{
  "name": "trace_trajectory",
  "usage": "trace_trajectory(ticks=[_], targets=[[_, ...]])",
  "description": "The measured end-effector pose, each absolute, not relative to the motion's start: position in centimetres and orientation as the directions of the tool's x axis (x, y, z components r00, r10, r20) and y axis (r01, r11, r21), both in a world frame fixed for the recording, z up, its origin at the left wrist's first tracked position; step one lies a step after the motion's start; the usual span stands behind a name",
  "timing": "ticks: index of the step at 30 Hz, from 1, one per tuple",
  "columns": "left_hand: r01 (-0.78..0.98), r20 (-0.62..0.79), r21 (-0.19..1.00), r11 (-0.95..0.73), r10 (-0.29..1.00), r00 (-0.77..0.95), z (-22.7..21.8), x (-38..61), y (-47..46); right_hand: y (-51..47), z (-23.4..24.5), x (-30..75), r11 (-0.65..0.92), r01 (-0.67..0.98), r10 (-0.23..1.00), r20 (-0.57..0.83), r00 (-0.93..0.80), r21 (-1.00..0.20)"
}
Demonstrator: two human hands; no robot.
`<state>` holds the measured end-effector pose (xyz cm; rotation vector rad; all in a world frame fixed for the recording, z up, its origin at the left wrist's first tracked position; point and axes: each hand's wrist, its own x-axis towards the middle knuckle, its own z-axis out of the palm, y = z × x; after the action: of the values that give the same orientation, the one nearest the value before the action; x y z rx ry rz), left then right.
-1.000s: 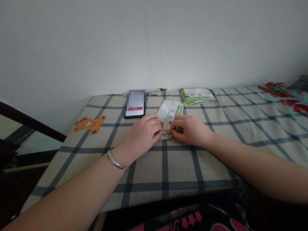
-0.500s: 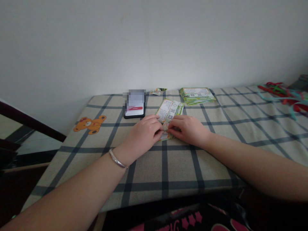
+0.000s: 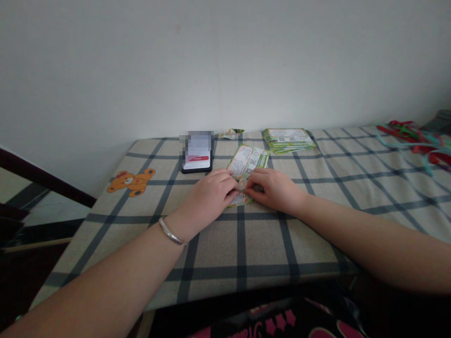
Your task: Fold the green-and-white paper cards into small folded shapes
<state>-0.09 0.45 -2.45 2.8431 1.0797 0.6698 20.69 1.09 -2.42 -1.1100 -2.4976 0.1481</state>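
Note:
A printed green and white paper leaflet (image 3: 241, 160) lies at a slant on the checked tablecloth, between my two hands. My left hand (image 3: 214, 190) has its fingers pinched together on the left side of the paper, around its middle. From the other side, my right hand (image 3: 272, 188) pinches the same leaflet, thumb against forefinger. The fingertips of both hands nearly meet over a raised crease, and they hide part of the paper. The leaflet's near end shows below the fingers.
A phone (image 3: 198, 164) lies left of the leaflet. Towards the wall are a small folded paper piece (image 3: 233, 134) and a stack of similar leaflets (image 3: 289, 136). Colourful ribbons (image 3: 416, 138) lie at the far right. A bear figure (image 3: 132, 182) is on the cloth (image 3: 218, 263) at left.
The near end of the leaflet has shifted slightly to the left. Both hands stay pinched in almost the same place.

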Motion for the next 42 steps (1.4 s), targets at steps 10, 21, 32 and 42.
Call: trace_trajectory(ticks=[10, 21, 32, 42], targets=[[0.618, 0.305, 0.141, -0.774, 0.627, 0.717, -2.3, -0.5, 0.4, 0.9, -2.4, 21.6, 0.612, 0.715, 0.791, 0.293, -0.538, -0.340], [0.618, 0.293, 0.157, -0.770, 0.634, 0.716, -2.2, -0.6, 0.3, 1.0, -1.2, 22.7, 0.495, 0.708, 0.853, 0.126, -0.506, -0.504], [0.620, 0.278, 0.164, -0.767, 0.639, 0.717, -2.2, -0.6, 0.3, 1.4, -0.6, 23.5, 0.421, 0.751, 0.881, 0.032, -0.472, -0.508], [0.605, 0.298, 0.165, -0.779, 0.624, 0.722, -2.4, -0.6, 0.5, 0.8, -0.6, 22.9, 0.536, 0.763, 0.840, 0.130, -0.527, -0.361]])
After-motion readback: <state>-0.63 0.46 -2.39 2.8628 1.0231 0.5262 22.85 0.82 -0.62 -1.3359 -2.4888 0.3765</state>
